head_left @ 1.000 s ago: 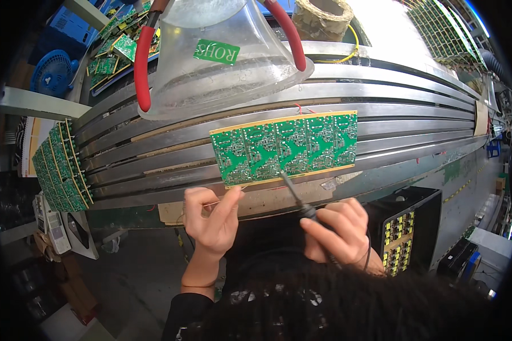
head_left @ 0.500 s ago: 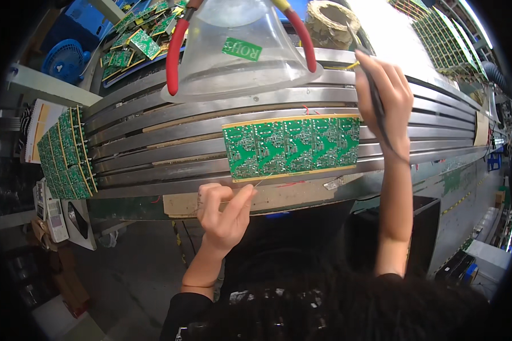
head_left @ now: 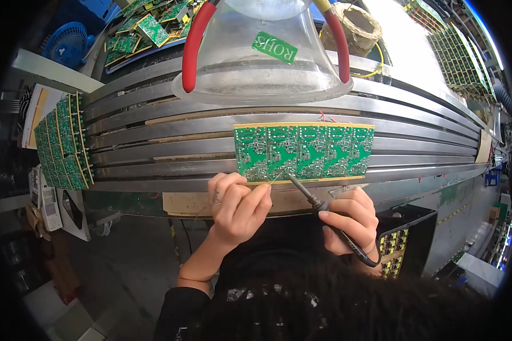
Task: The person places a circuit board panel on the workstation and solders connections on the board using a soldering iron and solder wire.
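Circuit board (head_left: pixel 311 153), right hand (head_left: pixel 351 220) closed round soldering iron (head_left: pixel 316 203), left hand (head_left: pixel 239 211) pinching wire (head_left: pixel 275 178) (thin)

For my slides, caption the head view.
Left hand with thin wire, right hand with soldering iron, at the near edge of a green circuit board.

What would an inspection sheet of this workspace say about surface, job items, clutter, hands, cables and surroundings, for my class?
Surface: parallel metal rails
Job items: green circuit panel on the rails; soldering iron; thin wire
Clutter: heaped boards, upper left; brown roll
Hands: left hand pinches the thin wire; right hand holds the soldering iron, tip at the panel's near edge
Cables: yellow cord looped by the roll
Surroundings: clear hood; blue fan at left
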### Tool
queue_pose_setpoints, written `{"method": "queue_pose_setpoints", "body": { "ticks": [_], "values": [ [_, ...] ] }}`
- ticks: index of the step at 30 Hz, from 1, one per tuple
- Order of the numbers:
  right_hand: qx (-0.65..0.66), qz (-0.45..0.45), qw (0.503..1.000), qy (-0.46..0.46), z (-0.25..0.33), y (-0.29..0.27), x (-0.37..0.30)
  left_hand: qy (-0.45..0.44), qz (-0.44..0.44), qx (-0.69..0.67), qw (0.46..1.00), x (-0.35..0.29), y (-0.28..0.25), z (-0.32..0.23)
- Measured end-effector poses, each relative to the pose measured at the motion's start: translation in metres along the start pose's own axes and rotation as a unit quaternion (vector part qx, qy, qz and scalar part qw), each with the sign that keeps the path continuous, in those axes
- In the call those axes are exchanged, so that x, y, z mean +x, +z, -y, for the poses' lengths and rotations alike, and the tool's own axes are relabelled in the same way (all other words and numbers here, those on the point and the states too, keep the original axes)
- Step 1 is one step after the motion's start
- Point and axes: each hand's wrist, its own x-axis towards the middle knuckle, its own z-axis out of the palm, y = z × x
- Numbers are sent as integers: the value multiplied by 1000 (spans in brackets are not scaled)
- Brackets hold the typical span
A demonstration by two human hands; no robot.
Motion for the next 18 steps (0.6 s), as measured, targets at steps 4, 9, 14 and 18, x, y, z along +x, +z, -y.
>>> {"method": "queue_pose_setpoints", "body": {
  "ticks": [4,9,14,18],
  "values": [
    [4,3,1000,2,-6,-1,-3,0,4,0,1000,1,0,1],
    [0,8,1000,5,-6,-1,-4,2,10,7,1000,1,1,1],
    [-11,15,1000,9,-5,-2,-4,4,12,5,1000,3,2,1],
    [-7,26,1000,10,-5,-5,1,-16,-3,-12,1000,4,-2,0]
  ]
}}
